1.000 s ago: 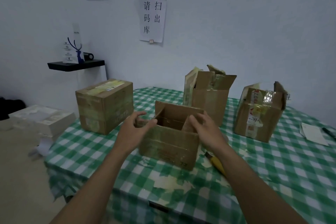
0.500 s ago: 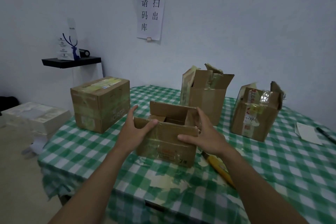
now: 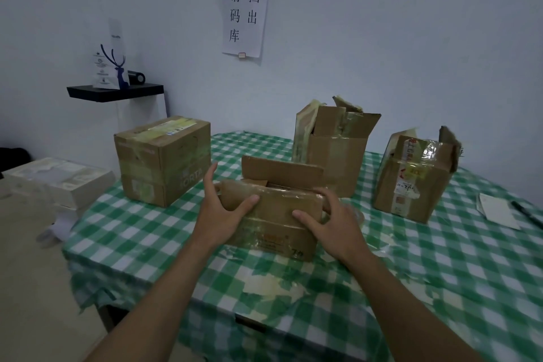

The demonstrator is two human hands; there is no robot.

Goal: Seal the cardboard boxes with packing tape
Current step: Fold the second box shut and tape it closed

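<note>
A small cardboard box (image 3: 273,232) stands in the middle of the green checked table (image 3: 440,273). Its near flap (image 3: 273,200), shiny with old tape, lies folded down over the top, and the far flap (image 3: 279,169) still stands upright. My left hand (image 3: 220,209) lies against the box's left side with straight fingers, its thumb pressing on the near flap. My right hand (image 3: 329,220) grips the right top corner, fingers curled over the flap and thumb on the front face. No tape roll is plainly visible.
A taped box (image 3: 161,159) stands at the left. An open box (image 3: 335,153) with raised flaps is behind, another open box (image 3: 417,179) at the right. Paper (image 3: 496,209) and a pen (image 3: 526,213) lie far right. White boxes (image 3: 55,182) sit left of the table.
The near flap, open a second ago, has been folded down over the box top. Both hands have shifted from inside the opening to the box's sides and top.
</note>
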